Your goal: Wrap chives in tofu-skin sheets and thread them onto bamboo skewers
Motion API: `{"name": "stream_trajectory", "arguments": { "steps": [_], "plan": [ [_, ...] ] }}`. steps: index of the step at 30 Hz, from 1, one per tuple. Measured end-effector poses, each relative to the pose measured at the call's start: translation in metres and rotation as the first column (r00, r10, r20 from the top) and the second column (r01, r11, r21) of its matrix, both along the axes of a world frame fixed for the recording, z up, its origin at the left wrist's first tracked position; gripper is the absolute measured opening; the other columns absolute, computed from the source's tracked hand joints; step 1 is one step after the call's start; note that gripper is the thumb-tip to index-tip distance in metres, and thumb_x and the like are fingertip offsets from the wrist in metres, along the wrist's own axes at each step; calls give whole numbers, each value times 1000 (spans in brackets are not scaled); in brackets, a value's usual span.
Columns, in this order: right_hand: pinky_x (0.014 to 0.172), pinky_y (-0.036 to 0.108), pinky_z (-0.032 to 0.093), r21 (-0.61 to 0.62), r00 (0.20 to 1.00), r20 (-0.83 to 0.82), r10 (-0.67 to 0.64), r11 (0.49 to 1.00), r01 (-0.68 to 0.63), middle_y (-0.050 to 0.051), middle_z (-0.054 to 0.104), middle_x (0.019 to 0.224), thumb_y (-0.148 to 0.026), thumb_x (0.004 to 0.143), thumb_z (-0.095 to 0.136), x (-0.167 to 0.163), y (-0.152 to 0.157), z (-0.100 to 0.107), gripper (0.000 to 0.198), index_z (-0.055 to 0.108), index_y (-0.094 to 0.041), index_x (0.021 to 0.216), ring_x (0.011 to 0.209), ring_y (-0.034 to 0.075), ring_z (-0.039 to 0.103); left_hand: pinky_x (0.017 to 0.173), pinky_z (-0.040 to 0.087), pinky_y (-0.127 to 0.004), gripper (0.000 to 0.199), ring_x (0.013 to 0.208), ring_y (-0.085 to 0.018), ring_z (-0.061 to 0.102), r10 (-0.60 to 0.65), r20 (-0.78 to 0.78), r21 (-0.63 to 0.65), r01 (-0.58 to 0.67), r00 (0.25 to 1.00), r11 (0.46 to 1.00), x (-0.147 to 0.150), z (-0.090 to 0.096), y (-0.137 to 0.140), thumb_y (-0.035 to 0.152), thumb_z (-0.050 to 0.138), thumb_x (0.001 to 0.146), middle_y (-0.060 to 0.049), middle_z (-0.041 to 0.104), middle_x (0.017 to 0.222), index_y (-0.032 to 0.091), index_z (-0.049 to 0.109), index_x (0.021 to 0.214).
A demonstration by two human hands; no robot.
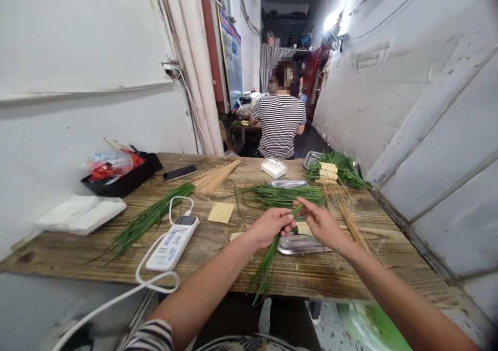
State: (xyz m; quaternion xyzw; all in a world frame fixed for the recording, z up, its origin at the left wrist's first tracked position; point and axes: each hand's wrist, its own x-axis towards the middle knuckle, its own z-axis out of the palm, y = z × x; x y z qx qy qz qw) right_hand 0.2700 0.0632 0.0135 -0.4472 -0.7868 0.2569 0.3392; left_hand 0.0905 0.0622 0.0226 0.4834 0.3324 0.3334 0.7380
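Observation:
My left hand (274,227) is closed around a small bunch of green chives (266,269), whose long ends hang down toward the table's near edge. At the bunch's upper end is my right hand (318,223), its thumb and fingertips pinching the stalks. Below both hands lies a metal tray (299,245), partly covered by them, with pale yellow pieces in it. Just beyond the hands a larger pile of chives (286,196) is spread out, with a second metal tray (288,183) behind it. A flat yellow tofu-skin-like square (221,212) rests to the left.
Wooden skewers (218,177) fan out at the back, with more skewers (353,221) on the right. A white power bank (173,243) trails a cable over the near edge. Wrapped chive rolls (328,172) lie far right. A phone (179,173) and black box (122,181) stand left. A person (279,123) sits beyond.

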Motion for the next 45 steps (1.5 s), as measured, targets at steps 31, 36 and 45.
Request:
{"name": "stream_trajectory", "arguments": {
  "steps": [31, 36, 45],
  "plan": [
    [52, 24, 43, -258, 900, -336, -279, 946, 197, 2, 64, 69, -37, 71, 63, -13, -14, 5, 20, 66, -18, 66, 56, 12, 52, 47, 25, -17, 37, 49, -3, 39, -26, 191, -157, 57, 981, 986, -2, -8, -4, 39, 79, 66, -2, 55, 67, 8, 59, 74],
    [70, 29, 45, -35, 943, -232, -240, 970, 239, 5, 64, 82, -35, 71, 65, -13, -16, 3, 16, 69, -20, 69, 83, 19, 59, 47, 26, -18, 39, 50, -4, 40, 1, 193, -121, 23, 981, 992, 1, -10, -6, 42, 78, 66, -4, 57, 67, 7, 61, 72],
    [76, 30, 47, -266, 894, -327, -308, 937, 225, 7, 63, 87, -36, 65, 66, -16, -13, 9, 19, 67, -18, 58, 93, 21, 57, 47, 31, -18, 40, 48, -5, 43, 13, 72, -52, -9, 997, 999, 3, -10, -9, 46, 73, 67, -2, 57, 64, 8, 59, 71]
  ]
}}
